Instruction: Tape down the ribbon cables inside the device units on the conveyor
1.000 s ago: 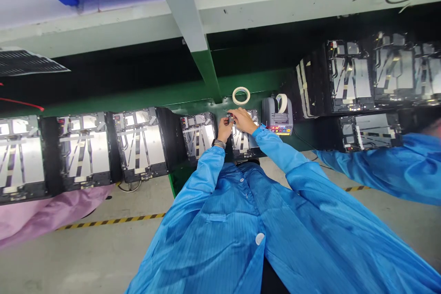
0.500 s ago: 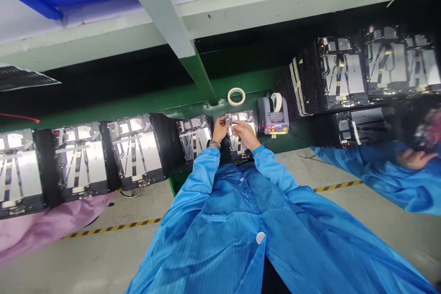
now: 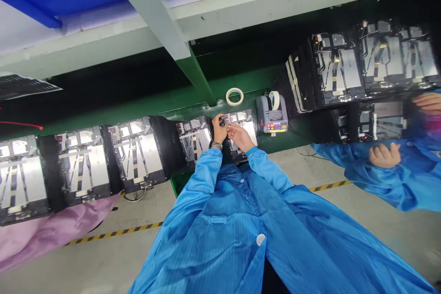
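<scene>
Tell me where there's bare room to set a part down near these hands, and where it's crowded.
Bare green bench top runs behind the black-framed panels, left of the tape roll. Another patch lies below the tape dispenser, beside the right hand. It's crowded around the left hand and over the panels.

My left hand (image 3: 219, 129) and right hand (image 3: 240, 137) sit over a row of device housings (image 3: 248, 127) on the counter (image 3: 203, 89); a tape roll (image 3: 234, 96) lies beyond them, a tape dispenser (image 3: 272, 114) just to their right.
</scene>
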